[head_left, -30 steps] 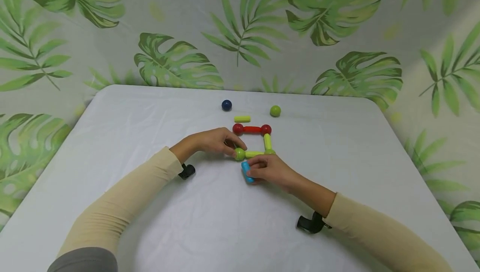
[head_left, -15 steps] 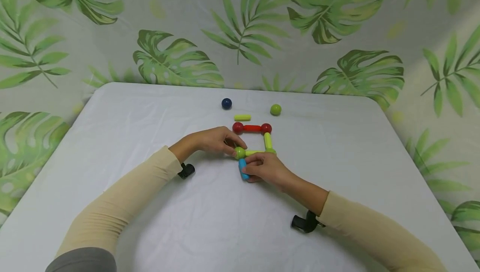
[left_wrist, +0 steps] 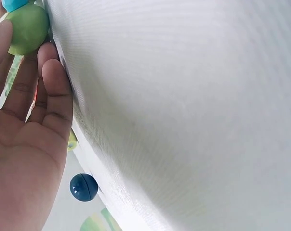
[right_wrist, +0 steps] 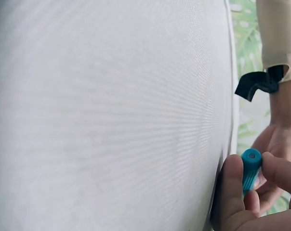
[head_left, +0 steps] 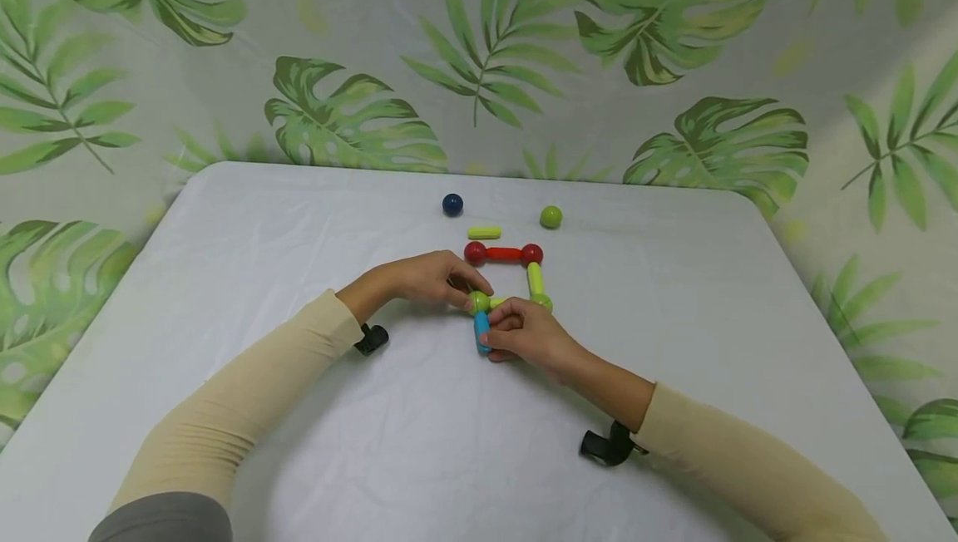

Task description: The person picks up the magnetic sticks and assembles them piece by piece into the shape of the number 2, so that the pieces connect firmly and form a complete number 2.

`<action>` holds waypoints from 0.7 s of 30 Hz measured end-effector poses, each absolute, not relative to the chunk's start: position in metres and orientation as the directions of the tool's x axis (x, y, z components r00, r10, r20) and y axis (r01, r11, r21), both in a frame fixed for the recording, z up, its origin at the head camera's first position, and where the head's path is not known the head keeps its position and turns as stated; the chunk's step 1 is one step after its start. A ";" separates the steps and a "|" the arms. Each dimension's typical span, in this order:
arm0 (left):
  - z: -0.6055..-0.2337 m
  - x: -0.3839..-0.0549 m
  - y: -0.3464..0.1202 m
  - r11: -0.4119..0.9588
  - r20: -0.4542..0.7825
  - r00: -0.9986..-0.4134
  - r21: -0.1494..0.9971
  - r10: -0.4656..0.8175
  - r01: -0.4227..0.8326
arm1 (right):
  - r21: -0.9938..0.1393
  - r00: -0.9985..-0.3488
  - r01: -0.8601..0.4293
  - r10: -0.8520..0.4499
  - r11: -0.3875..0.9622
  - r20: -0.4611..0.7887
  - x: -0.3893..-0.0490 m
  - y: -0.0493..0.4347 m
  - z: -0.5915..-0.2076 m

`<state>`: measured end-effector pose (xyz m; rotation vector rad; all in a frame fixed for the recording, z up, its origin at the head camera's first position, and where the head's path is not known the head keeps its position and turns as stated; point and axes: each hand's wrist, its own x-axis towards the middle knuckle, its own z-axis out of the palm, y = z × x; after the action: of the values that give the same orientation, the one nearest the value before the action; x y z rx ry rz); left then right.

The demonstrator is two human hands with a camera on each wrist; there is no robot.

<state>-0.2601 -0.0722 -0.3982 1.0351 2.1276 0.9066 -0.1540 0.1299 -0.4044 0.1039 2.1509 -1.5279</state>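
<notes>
Blue stick (head_left: 481, 328): far end's against the green ball (head_left: 479, 302), long axis pointing pretty much back at us.
Right hand (head_left: 533, 337): we're pinching the stick from its right.
Left hand (head_left: 436, 280): we've got the ball between thumb and fingers.

Left ball (head_left: 452, 205), right ball (head_left: 550, 217) on table (head_left: 374, 442), loose rod (head_left: 484, 233) before them, ball-and-rod frame (head_left: 503, 254) in front

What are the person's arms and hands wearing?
Both the left hand and right hand are bare, with no gloves. Long, plain beige sleeves reach down near the wrists. Higher on the left arm there's a bit of grey cloth. Each wrist has a small black gadget, one left and one right.
</notes>
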 end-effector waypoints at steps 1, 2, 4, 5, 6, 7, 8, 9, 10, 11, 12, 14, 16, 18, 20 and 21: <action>-0.397 -0.260 -0.072 0.462 -0.212 -0.518 0.781 0.829 0.420 | -0.867 -0.873 0.335 -0.224 0.368 -0.432 -0.154 0.130 -0.404; -0.397 -0.260 -0.073 0.464 -0.213 -0.520 0.781 0.828 0.419 | -0.868 -0.873 0.333 -0.228 0.369 -0.432 -0.154 0.130 -0.404; -0.396 -0.259 -0.072 0.464 -0.211 -0.522 0.781 0.826 0.418 | -0.868 -0.873 0.332 -0.230 0.369 -0.431 -0.154 0.129 -0.405; -0.396 -0.259 -0.072 0.464 -0.210 -0.523 0.781 0.826 0.419 | -0.868 -0.873 0.331 -0.230 0.369 -0.430 -0.154 0.129 -0.405; -0.396 -0.259 -0.072 0.463 -0.208 -0.522 0.780 0.827 0.421 | -0.869 -0.873 0.331 -0.229 0.368 -0.430 -0.155 0.129 -0.405; -0.396 -0.259 -0.072 0.462 -0.208 -0.523 0.780 0.827 0.421 | -0.869 -0.874 0.331 -0.227 0.368 -0.429 -0.155 0.128 -0.405; -0.397 -0.259 -0.072 0.463 -0.208 -0.524 0.780 0.826 0.421 | -0.868 -0.874 0.333 -0.226 0.368 -0.430 -0.155 0.128 -0.405; -0.397 -0.259 -0.072 0.463 -0.208 -0.523 0.779 0.826 0.422 | -0.868 -0.874 0.334 -0.225 0.367 -0.431 -0.155 0.127 -0.405; -0.397 -0.259 -0.072 0.463 -0.208 -0.523 0.779 0.826 0.422 | -0.867 -0.874 0.336 -0.223 0.368 -0.432 -0.155 0.127 -0.405; -0.398 -0.259 -0.072 0.462 -0.208 -0.523 0.781 0.827 0.420 | -0.867 -0.873 0.339 -0.222 0.365 -0.434 -0.155 0.126 -0.405; -0.398 -0.259 -0.072 0.459 -0.207 -0.521 0.784 0.828 0.418 | -0.867 -0.872 0.341 -0.221 0.364 -0.436 -0.155 0.126 -0.406; -0.398 -0.259 -0.072 0.452 -0.202 -0.518 0.788 0.831 0.418 | -0.866 -0.871 0.345 -0.220 0.362 -0.439 -0.154 0.125 -0.406; -0.399 -0.259 -0.072 0.444 -0.195 -0.515 0.792 0.835 0.419 | -0.866 -0.871 0.347 -0.220 0.359 -0.440 -0.154 0.125 -0.406; -0.400 -0.259 -0.072 0.440 -0.191 -0.515 0.793 0.836 0.421 | -0.866 -0.871 0.347 -0.220 0.360 -0.440 -0.154 0.124 -0.406; -0.401 -0.260 -0.072 0.442 -0.190 -0.516 0.791 0.835 0.423 | -0.866 -0.870 0.347 -0.220 0.360 -0.441 -0.154 0.124 -0.405; -0.401 -0.260 -0.072 0.444 -0.192 -0.518 0.790 0.834 0.422 | -0.866 -0.870 0.348 -0.221 0.361 -0.441 -0.154 0.124 -0.405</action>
<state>-0.2598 -0.0720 -0.4014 1.0486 2.1235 0.9341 -0.1538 0.1241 -0.4053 0.1096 2.1360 -1.5339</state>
